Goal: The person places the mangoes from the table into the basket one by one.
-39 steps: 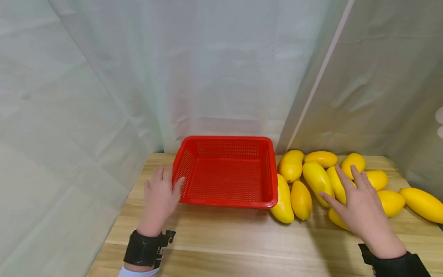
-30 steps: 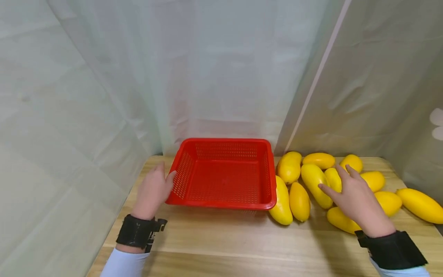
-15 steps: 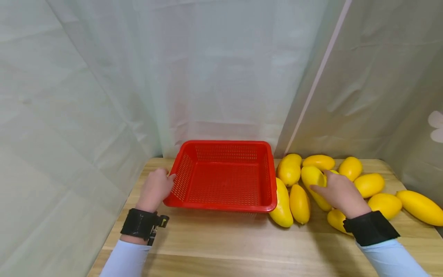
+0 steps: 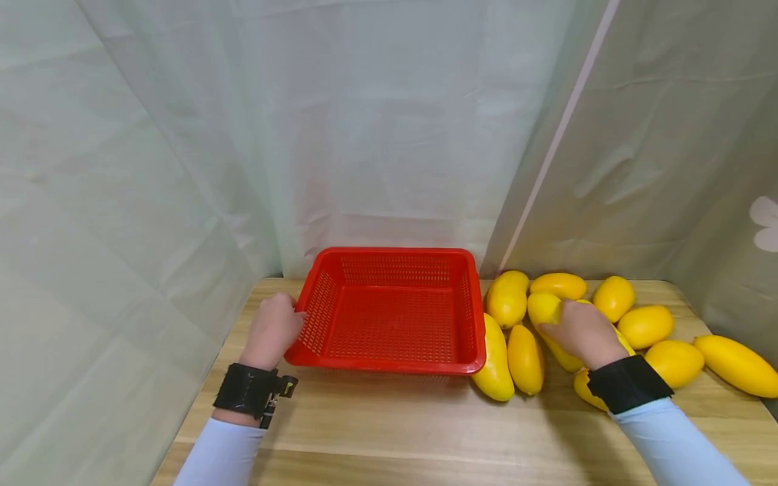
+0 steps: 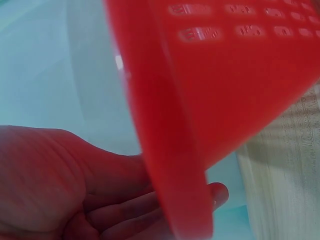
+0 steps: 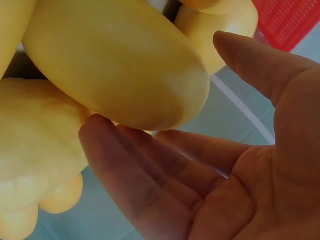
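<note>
A red perforated plastic basket (image 4: 389,368) stands on the wooden table. My left hand (image 4: 275,331) grips its left rim, and in the left wrist view the thumb and fingers lie around the red rim (image 5: 172,165). Over on the right, my right hand (image 4: 585,331) reaches down onto a yellow mango (image 4: 625,341) in the middle of the pile, its fingers curled around the fruit. In the right wrist view this mango (image 6: 125,65) lies between thumb and fingers, with some fingertips at its lower edge. The hand covers much of it from above.
Several more mangoes lie close around the right hand, among them a front one (image 4: 525,361) and one at the far right (image 4: 737,364). Another mango (image 4: 495,364) lies right against the basket's right side. A pale curtain (image 4: 389,135) hangs behind the table (image 4: 389,439).
My right hand has moved left and down onto the middle mango, and its spread fingers have curled in. My left hand has closed on the basket's rim; its near-left corner has shifted slightly left.
</note>
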Motion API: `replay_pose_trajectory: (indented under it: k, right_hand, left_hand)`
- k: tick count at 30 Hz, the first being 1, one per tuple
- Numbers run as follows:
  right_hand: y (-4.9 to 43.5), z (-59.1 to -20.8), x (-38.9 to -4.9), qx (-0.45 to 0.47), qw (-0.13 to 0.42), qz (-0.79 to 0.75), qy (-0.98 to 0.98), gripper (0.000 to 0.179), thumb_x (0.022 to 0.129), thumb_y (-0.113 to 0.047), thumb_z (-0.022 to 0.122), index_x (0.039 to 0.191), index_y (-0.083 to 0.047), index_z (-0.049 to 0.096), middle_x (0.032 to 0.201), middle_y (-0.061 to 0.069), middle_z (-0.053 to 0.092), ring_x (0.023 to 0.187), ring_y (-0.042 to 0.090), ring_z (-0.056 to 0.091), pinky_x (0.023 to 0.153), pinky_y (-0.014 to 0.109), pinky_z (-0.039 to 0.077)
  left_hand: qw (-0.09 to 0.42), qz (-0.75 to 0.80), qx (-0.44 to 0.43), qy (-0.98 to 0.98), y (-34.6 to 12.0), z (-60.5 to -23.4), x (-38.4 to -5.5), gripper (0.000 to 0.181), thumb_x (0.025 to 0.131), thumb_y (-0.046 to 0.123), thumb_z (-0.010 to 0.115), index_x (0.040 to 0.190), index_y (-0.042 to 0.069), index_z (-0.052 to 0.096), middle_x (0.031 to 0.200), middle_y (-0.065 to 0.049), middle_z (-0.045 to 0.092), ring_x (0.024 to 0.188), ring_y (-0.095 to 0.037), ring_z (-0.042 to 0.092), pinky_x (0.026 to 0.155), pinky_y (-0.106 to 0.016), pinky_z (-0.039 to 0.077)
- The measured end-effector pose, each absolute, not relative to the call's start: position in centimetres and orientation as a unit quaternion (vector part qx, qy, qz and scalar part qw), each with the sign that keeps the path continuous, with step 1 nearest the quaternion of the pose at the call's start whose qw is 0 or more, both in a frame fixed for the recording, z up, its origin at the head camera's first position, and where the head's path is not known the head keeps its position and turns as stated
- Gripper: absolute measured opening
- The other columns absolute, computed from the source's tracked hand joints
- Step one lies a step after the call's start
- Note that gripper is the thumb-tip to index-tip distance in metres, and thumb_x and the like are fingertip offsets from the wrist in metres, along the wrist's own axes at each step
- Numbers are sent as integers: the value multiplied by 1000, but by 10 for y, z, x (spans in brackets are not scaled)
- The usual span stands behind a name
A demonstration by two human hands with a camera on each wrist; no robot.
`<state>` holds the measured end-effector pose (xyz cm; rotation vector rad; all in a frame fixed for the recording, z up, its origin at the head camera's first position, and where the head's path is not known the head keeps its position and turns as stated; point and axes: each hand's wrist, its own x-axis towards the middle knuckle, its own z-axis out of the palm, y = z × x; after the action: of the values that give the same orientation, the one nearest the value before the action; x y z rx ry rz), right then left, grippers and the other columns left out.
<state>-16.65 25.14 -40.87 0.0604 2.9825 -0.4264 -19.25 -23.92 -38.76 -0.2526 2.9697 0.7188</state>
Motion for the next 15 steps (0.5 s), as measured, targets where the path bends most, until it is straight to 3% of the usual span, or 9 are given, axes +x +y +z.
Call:
replay_pose_trajectory:
  k: [8,15]
  right_hand:
    - [248,-416,-171,63,103,-132,984,49,81,-47,61,89,2,57,72,15,54,61,27,49,51,33,37]
    - [246,-425,-175,70,94,-144,983,50,80,-44,62,89,4,54,70,14,53,60,27,50,51,32,38]
  left_hand:
    - [29,234,-84,968,-237,-385,-192,20,90,14,58,99,-3,64,77,-15,63,57,-19,58,45,-24,48]
    - [42,246,-95,964,-238,-386,-193,25,89,15,60,105,-3,64,83,-16,64,60,-19,60,47,-24,49]
